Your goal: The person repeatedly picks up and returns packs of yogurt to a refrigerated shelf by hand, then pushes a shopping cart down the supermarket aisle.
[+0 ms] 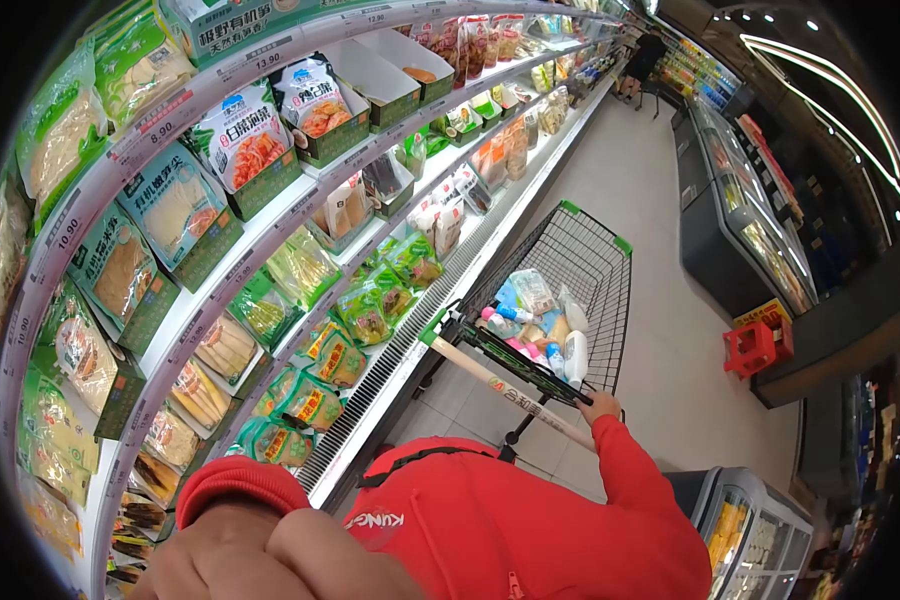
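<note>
My left hand (280, 555) is large and close at the bottom left, below its red cuff, with its fingers bent and pressed together; whatever they hold, if anything, is hidden. On the right, my right hand (598, 405) grips the end of the handle of a shopping cart (610, 290). The handle bar (515, 392) is pale with green ends. Inside the black wire basket lies a pile of goods, among them a white bottle (576, 358), a clear plastic pack (532, 291) and pink-capped bottles.
Along the left, a lit refrigerated shelf (320, 190) holds packaged foods above price strips. Freezer cases (735, 220) line the aisle's right side, near a red stool (748, 350). A person in dark clothes (645, 60) is at the far end. Another glass-topped case (750, 530) stands at lower right.
</note>
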Motion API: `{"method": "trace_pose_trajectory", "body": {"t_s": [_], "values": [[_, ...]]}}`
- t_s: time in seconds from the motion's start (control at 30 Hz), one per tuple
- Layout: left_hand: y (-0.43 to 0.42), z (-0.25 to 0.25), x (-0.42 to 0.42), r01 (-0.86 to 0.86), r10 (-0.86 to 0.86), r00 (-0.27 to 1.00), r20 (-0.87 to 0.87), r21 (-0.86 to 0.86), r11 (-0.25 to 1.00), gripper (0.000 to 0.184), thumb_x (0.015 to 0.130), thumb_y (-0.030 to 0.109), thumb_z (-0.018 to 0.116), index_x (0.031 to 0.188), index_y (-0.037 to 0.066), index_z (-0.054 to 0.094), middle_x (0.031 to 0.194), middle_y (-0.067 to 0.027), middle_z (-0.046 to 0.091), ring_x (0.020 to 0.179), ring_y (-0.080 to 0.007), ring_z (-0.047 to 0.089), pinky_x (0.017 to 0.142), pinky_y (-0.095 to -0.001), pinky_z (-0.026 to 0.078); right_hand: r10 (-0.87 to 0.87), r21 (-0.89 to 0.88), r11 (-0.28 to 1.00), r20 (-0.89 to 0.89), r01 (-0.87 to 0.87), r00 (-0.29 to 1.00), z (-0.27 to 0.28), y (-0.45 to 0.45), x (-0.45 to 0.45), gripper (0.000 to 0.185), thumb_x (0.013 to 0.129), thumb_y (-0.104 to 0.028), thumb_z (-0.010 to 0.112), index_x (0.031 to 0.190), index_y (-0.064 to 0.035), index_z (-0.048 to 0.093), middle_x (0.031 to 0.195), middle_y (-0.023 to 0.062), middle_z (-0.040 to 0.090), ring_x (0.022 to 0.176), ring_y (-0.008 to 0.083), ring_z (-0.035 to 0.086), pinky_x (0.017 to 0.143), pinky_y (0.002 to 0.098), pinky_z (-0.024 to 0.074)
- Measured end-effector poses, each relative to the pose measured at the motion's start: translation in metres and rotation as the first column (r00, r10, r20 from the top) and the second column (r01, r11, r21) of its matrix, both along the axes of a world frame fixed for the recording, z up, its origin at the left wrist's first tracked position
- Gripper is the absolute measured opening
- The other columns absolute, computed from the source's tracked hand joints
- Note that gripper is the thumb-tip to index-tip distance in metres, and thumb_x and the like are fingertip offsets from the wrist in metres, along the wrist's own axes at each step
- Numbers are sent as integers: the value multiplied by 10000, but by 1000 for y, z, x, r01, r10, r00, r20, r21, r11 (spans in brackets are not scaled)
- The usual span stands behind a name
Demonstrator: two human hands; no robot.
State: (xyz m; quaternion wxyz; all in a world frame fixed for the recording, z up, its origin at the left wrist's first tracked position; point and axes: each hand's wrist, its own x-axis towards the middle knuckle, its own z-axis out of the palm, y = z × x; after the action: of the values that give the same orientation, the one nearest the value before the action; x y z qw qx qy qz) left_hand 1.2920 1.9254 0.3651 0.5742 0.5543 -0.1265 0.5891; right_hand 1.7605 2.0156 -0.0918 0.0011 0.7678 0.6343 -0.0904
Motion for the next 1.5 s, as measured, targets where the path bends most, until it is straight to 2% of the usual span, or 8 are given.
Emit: {"method": "trace_pose_trajectory", "body": {"t_s": [0.47,0.7,0.83,0.9,1.0,1.13,1.27,1.5], "values": [[40,-6,-10,312,-306,946,-109,44,949,438,902,496,529,784,145,763,1215,-34,493,1192,-235,347,880,-319,431,-1,-1,1000,-9,1,1000,-8,3,2,356,759,-468,649,803,-120,711,800,105,640,805,312,607,699,441,472],[81,-38,1,82,-82,994,-73,-10,997,551,973,462,399,627,72,579,1031,-87,536,1034,-220,399,813,-382,406,71,-8,997,-5,-71,997,0,3,6,310,755,-433,645,761,-128,703,800,76,642,822,279,610,709,422,484],[147,-161,46,-146,21,968,-250,-495,857,499,995,391,316,715,42,537,1103,-211,571,1013,-256,514,929,-387,373,89,22,996,12,-90,996,-13,4,15,303,748,-431,649,796,-137,701,811,74,638,847,275,600,724,413,481],[175,-243,73,-340,-81,827,-557,-608,717,351,977,287,447,825,10,601,1108,-163,604,1004,-240,555,916,-353,406,91,-1,996,-32,-91,995,1,3,13,310,750,-426,659,871,-143,697,831,90,636,847,290,597,722,417,476],[198,-374,98,-658,106,278,-955,-109,745,216,902,213,580,922,4,631,1104,-149,622,1016,-237,574,895,-333,423,91,-73,993,-21,-93,996,13,7,14,334,760,-446,651,880,-137,692,848,74,639,867,276,594,735,412,473],[227,-422,124,-475,596,-187,-781,603,641,307,832,253,647,1039,27,633,1173,-167,591,1114,-304,533,941,-389,405,197,-94,977,68,-190,978,6,10,27,409,769,-517,636,902,-136,699,895,61,645,902,259,591,756,394,480],[243,-431,161,-283,431,-585,-687,671,685,516,825,469,596,1166,81,595,1317,-133,504,1289,-313,375,1038,-462,294,125,-23,992,-22,-126,992,-10,16,39,414,748,-528,638,862,-137,711,944,43,658,958,222,588,840,360,443],[280,-435,212,-150,426,-611,-667,626,765,532,866,583,484,927,92,678,1025,-92,643,1074,-236,541,1037,-528,213,120,-104,986,-67,-127,991,8,50,68,497,803,-586,549,894,-124,708,912,94,661,937,249,605,831,368,457]]}}
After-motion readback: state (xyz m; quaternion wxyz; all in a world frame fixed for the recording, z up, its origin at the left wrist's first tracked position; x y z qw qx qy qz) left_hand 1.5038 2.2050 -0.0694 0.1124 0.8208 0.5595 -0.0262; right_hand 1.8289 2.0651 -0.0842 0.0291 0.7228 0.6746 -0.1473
